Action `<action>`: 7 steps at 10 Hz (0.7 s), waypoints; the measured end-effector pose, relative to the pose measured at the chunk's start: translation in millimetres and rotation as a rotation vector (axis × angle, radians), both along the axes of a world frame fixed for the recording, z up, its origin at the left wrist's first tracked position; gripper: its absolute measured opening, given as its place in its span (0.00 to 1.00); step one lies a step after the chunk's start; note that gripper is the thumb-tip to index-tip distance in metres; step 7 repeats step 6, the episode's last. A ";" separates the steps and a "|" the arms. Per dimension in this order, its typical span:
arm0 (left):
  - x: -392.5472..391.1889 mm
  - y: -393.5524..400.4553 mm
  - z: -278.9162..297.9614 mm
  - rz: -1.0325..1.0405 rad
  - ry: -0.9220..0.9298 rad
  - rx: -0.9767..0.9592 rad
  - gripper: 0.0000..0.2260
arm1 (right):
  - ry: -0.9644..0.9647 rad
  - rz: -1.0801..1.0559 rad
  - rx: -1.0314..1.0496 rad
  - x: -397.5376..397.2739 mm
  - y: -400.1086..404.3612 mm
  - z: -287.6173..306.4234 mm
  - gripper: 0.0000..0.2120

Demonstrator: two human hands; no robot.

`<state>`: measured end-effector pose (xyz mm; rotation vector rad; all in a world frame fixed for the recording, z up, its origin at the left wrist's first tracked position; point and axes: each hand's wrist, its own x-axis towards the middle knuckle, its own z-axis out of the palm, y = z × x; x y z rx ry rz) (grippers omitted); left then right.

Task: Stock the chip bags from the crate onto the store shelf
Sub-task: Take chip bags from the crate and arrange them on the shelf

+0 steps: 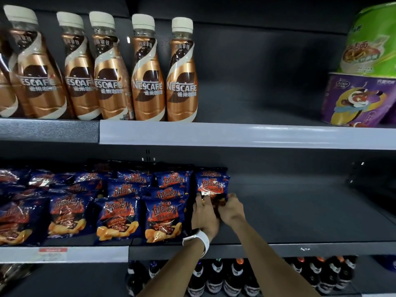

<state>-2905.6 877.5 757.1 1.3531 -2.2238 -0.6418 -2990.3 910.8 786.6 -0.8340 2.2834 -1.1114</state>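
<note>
Blue chip bags (70, 213) with orange flames fill the left half of the middle shelf (300, 213), standing in rows from front to back, some leaning on one another. Above them, on the upper shelf (235, 135), bronze coffee bottles (111, 69) with cream caps stand in a line along the left side.

At the right end of the chip rows, one bag (212, 186) stands upright just beside the last column, with another bag right behind it. Left hand (204, 215), with a white watch (198, 240) at the wrist, holds the bag's lower left edge, fingers curled on it. Right hand (231, 209) grips the lower right corner, fingers pinching the foil. Both forearms reach in from the lower right over the shelf's front edge.

Right of the hands the middle shelf is bare dark metal. On the upper shelf at far right a green noodle tub (370, 39) sits on top of a purple tub (360, 99). Below, dark bottles (233, 277) with coloured caps line the bottom shelf.
</note>
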 end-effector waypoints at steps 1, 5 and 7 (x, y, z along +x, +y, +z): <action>5.5 2.4 3.5 -0.067 0.031 -0.015 0.22 | 0.031 0.019 0.010 3.0 5.6 4.0 0.14; 23.6 21.5 30.8 -0.189 0.111 -0.024 0.21 | 0.141 0.073 0.023 11.2 35.8 21.0 0.07; 27.9 29.3 39.9 -0.188 0.130 -0.066 0.24 | 0.166 0.120 -0.010 14.7 42.7 32.1 0.08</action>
